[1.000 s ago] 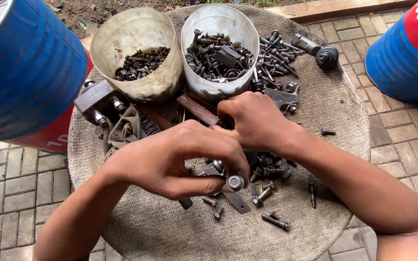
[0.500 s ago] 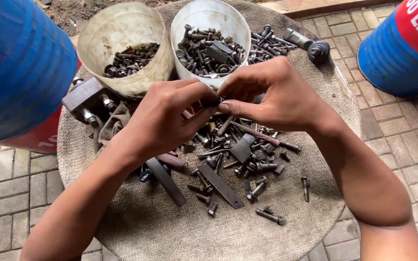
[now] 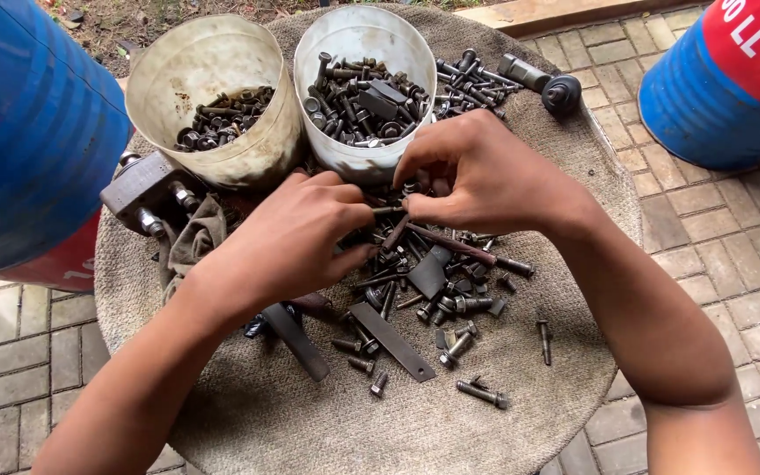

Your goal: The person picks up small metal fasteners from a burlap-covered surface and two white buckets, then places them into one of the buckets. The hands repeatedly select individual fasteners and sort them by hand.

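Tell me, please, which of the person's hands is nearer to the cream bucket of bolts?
Left. The left hand lies just below the cream bucket, while the right hand sits further right, beside the white bucket.

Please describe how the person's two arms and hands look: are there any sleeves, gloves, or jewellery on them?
Both arms are bare as far as the picture shows. The left hand and the right hand have no gloves, rings, watch or wristband. No sleeve is visible on either forearm. The visible fingernails are short.

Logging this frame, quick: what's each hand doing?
Left hand: pinching one end of a small bolt.
Right hand: pinching its other end.
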